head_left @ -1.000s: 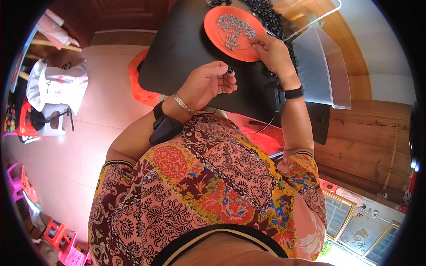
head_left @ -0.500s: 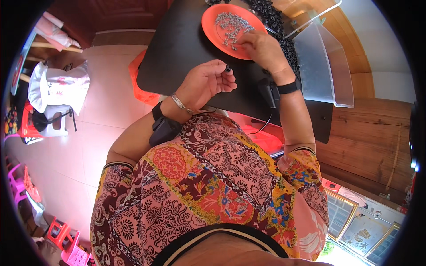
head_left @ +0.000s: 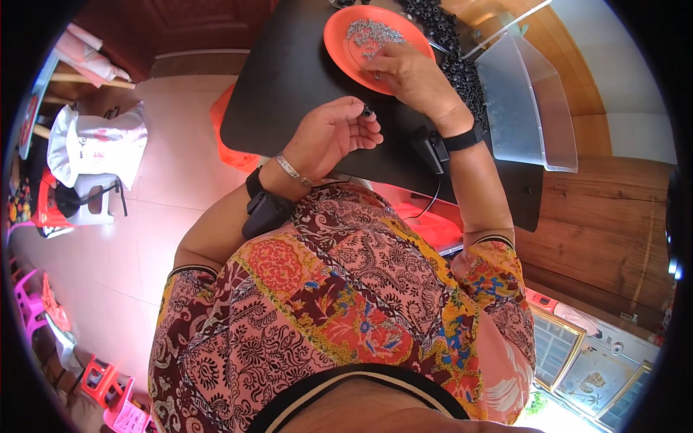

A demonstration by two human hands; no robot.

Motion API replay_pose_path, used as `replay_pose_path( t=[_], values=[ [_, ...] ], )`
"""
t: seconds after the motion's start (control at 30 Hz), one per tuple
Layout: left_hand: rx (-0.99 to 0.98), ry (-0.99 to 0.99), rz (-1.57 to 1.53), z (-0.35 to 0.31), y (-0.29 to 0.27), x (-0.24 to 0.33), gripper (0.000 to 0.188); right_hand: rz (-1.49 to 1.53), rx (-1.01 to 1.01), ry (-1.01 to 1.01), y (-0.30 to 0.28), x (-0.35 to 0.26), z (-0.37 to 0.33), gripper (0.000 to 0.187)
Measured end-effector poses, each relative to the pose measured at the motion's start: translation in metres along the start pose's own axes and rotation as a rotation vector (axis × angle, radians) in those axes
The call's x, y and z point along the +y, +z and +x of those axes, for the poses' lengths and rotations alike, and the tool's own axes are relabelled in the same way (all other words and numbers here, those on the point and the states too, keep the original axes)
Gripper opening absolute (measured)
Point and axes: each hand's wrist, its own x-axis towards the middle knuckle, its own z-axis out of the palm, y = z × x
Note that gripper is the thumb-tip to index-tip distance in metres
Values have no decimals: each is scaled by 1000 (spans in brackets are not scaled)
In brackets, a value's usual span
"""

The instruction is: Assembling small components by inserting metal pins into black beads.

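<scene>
One small black ring-like part (head_left: 367, 111) sits pinched in the left hand (head_left: 333, 134), thumb against fingertip, looking light, stiff, best gripped by its sides; the right hand (head_left: 420, 81) bunches over slippery-looking metal bits (head_left: 372, 32) on the orange plate (head_left: 336, 47), any catch impossible to tell.

This looks like a room in a home that doubles as a small workshop. The homely side shows in the dark wooden door (head_left: 209, 25), the pale tiled floor (head_left: 170, 144), the red stool (head_left: 99, 381) and pink stool (head_left: 128, 413), and the pinkish cloth (head_left: 85, 52) over a pole. The workshop side shows on the black table (head_left: 263, 101): a orange plate (head_left: 335, 47) of small metal pieces (head_left: 372, 32), a heap of black parts (head_left: 465, 86) and a clear bin (head_left: 509, 97)
</scene>
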Motion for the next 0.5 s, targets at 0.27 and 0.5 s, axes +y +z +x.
replay_pose_path(
  t=[0.27, 0.5],
  values=[
    [-12, -6, 16, -1, -1, 2, 13, -90, 49, 183, -13, 17, -12, 15],
    [-16, -12, 0, 1, -5, 0, 13, 31, 3, 170, -11, 7, -2, 13]
  ],
)
